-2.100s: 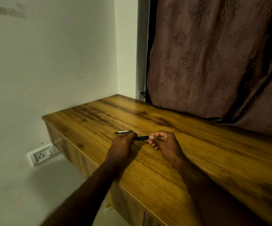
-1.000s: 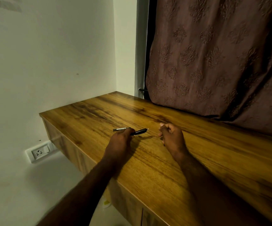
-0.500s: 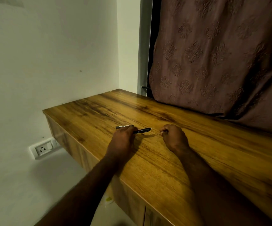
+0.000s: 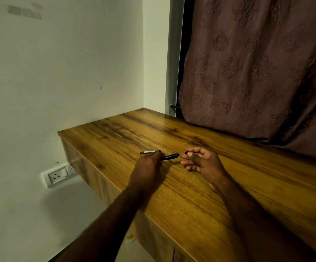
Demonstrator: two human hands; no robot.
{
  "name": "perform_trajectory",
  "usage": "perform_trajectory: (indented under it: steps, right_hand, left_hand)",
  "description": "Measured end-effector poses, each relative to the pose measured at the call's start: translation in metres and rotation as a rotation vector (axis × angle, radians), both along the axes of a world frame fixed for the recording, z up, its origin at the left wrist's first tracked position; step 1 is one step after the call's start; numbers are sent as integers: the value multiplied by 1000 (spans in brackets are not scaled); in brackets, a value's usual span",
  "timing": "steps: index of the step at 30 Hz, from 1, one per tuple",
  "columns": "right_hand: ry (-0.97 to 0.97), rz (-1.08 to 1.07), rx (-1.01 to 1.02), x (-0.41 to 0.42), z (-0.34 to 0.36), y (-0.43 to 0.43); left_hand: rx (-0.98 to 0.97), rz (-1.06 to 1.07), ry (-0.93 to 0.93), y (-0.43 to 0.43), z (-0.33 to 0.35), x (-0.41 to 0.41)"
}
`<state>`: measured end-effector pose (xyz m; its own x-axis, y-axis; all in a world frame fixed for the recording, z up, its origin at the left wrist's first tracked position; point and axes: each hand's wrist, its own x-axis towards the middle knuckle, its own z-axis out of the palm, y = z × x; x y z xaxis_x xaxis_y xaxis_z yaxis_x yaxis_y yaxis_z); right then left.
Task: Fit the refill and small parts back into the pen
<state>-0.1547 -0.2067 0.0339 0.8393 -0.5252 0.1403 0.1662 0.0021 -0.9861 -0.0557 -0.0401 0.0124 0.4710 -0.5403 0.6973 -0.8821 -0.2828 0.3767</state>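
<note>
The left hand (image 4: 147,166) grips a slim pen (image 4: 169,157) just above the counter (image 4: 191,195), its fingers curled round the barrel. The barrel is dark and glossy on the right of the fist; a pale grey, matte end section (image 4: 149,152) sticks out on the left. A thin metal tip shows at the pen's right end. The right hand (image 4: 203,163) pinches a small dark piece (image 4: 186,152) between thumb and forefinger, just beside that tip; the other fingers are loosely curled below. Whether the piece touches the tip cannot be told. The counter is a flat slab with a wood-grain finish, honey-coloured with dark streaks and a slight sheen, square-edged, with matching panels beneath. A plain white wall (image 4: 58,82) meets it on the left and carries a white rectangular socket (image 4: 56,175) below counter level. A brown curtain (image 4: 257,69) with a raised floral pattern hangs behind the counter, and its lower folds rest on the far edge. Both bare forearms reach in from the bottom of the view and hide part of the near edge of the counter.
</note>
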Motion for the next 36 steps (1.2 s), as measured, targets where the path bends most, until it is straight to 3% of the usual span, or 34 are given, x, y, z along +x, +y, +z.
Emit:
perform_trajectory:
  steps: [36]
  right_hand:
    - [45, 4, -125, 2, -2, 9]
  left_hand:
    - [-6, -62, 64, 2, 8, -6]
